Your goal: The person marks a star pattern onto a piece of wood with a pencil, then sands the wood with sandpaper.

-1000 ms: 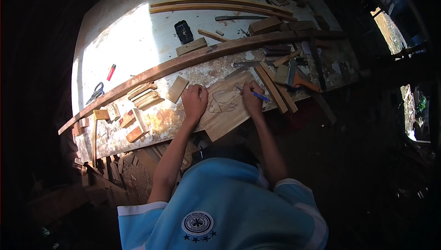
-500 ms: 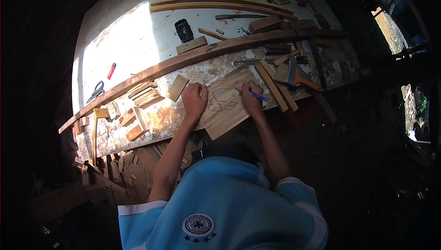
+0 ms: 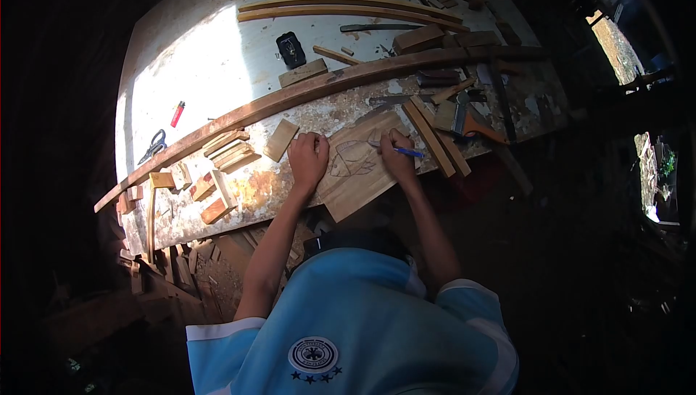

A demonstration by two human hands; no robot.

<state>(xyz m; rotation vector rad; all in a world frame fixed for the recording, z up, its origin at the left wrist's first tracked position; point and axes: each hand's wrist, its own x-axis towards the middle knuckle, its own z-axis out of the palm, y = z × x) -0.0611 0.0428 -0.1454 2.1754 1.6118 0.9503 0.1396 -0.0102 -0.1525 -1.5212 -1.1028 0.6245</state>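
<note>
Board (image 3: 357, 188) lies between the two hands, angled on the bench (image 3: 196, 58), its lower corner jutting past the near edge. The left hand (image 3: 308, 161) rests at the board's left edge, fingers curled; whether it grips anything, I cannot tell. The right hand (image 3: 396, 157) is on the board's right part, closed around a blue pen (image 3: 410, 152) whose tip points toward a fish drawing (image 3: 352, 159). That drawing sits between the hands, nearer the left one; contact between tip and wood is too small to tell. Just right of the board lie two strips (image 3: 429, 139); left of it, near the left hand, a block (image 3: 280, 140). Beyond both hands, a long beam (image 3: 261, 105) crosses the bench.
</note>
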